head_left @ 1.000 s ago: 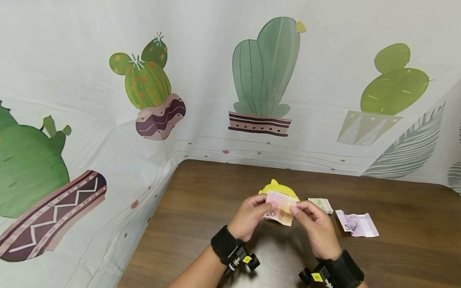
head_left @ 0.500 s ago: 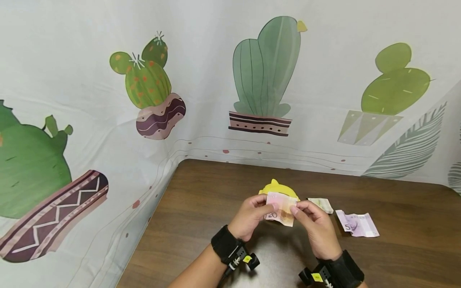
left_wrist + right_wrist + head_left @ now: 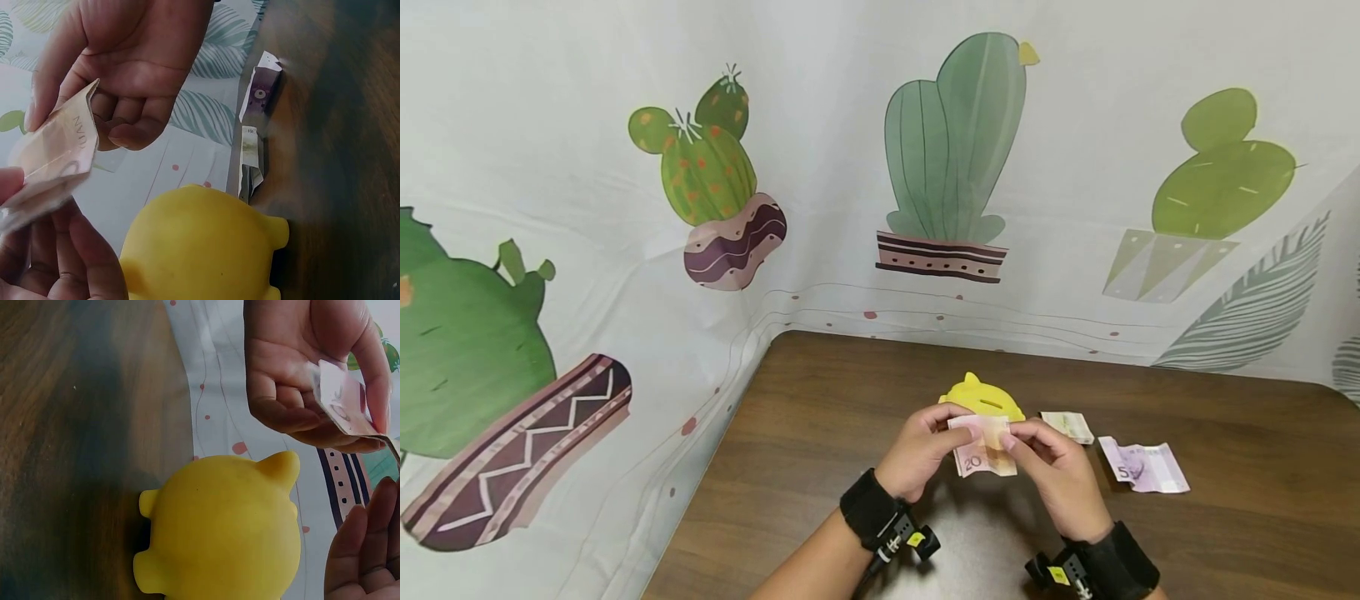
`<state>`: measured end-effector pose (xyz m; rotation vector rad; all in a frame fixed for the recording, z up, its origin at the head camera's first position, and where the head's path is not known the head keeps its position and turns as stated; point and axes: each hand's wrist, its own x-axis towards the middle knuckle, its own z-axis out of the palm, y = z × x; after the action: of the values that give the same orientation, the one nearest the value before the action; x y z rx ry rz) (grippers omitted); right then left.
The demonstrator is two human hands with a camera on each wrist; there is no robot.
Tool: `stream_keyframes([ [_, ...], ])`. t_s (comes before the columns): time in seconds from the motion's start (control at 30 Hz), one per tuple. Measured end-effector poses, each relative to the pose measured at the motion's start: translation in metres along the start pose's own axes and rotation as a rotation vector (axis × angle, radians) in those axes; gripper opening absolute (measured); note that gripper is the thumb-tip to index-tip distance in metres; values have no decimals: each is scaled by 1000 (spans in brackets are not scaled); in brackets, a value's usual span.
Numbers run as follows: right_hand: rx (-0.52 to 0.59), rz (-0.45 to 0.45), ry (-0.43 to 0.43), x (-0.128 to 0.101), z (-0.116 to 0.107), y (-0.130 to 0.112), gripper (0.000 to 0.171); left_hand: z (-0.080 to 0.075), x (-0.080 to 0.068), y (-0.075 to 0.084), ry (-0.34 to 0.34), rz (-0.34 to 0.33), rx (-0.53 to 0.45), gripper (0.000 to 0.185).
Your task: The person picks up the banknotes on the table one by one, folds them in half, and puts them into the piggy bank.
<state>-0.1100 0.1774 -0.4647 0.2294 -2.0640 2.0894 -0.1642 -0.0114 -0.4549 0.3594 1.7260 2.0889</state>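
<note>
Both hands hold a pinkish-orange 20-yuan banknote [image 3: 987,450] in front of a yellow piggy bank [image 3: 976,392]. My left hand [image 3: 920,452] pinches its left side, thumb on the near face. The right hand [image 3: 1063,479] pinches the opposite side between thumb and fingers. Seen from the left wrist, the banknote [image 3: 59,153] is bent, with layered edges at its lower side. A slot shows on top of the piggy bank, just beyond the note's upper edge. The right wrist view has the piggy bank [image 3: 222,531] standing on its feet, below the held note.
To the right of the piggy bank lie a folded greenish banknote [image 3: 1067,427] and a creased purple 5 banknote [image 3: 1144,467]. The brown wooden table [image 3: 842,392] meets a white cloth backdrop [image 3: 827,167] printed with cacti at its back and left edges.
The held banknote has come down and tilted slightly between the hands, with a second layer edge showing at its left. The piggy bank's slot, hidden before, is in sight.
</note>
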Motion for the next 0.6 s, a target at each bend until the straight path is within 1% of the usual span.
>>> stream_keyframes([
  [0.17, -32, -6, 28, 0, 1, -2, 14, 1, -1, 0, 3, 5, 25, 31],
  [0.3, -66, -18, 51, -1, 2, -4, 14, 2, -1, -2, -3, -6, 42, 28],
  [0.43, -107, -68, 40, -2, 3, -5, 14, 2, 0, -3, 0, -22, 60, 27],
  [0.6, -115, -93, 20, -4, 4, -6, 16, 3, -1, -2, -1, -25, 86, 26],
])
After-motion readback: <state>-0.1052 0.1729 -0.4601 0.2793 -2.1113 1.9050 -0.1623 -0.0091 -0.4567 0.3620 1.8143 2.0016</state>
